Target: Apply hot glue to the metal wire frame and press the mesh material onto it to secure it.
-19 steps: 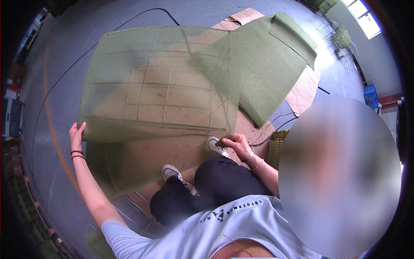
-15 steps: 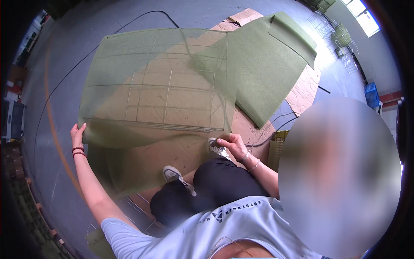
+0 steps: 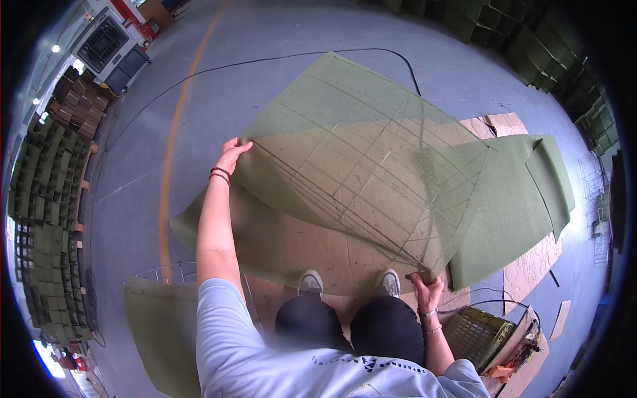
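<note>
Two hands (image 3: pixel 231 155) (image 3: pixel 429 292) on one sheet (image 3: pixel 371 166)

Floor (image 3: pixel 219 113): a smooth blue-grey surface, by which much of the view is filled.
Orange line (image 3: pixel 170 152): the floor is marked with it at the left, its course bent by the lens.
Black cable (image 3: pixel 411 71): laid in a long arc across the far floor.
Pale machine (image 3: pixel 103 43): placed at upper left, its front fitted with a dark grille.
Green stacks (image 3: pixel 46 172): ranged along the left side.
Dark stacks (image 3: pixel 491 23): massed in shadow at upper right.
Light: bright spots (image 3: pixel 56 48) are seen at upper left.
</note>
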{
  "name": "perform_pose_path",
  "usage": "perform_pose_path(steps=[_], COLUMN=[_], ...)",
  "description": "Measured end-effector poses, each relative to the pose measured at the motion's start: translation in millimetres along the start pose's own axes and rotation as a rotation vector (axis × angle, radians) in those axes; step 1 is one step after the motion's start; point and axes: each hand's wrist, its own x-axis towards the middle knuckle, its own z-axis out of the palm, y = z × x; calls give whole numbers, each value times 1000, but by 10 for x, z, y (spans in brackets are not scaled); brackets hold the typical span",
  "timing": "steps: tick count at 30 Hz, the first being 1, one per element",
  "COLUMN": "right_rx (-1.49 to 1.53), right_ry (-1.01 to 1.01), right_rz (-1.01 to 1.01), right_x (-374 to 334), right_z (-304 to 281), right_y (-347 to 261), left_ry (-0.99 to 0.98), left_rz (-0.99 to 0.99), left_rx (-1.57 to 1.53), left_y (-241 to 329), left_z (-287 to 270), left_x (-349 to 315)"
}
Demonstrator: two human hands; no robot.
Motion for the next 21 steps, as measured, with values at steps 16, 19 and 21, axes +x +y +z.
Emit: perform_pose_path(steps=[16,19,21], right_rx=[42,174,238], right_ry=[133,-8,-17], right_rz=[-198,-183,-123], right_x=[931,1269,1441], right_z=[-770,-1005,-1054], right_y=[-907,-1395,-1476], left_ry=[-17,-42,-44], left_rz=[389,426,362], left_rx=[53,71,71], left_y=[552,1206,1337], left_z=[159,177,178], left_x=[-142,-649,-818])
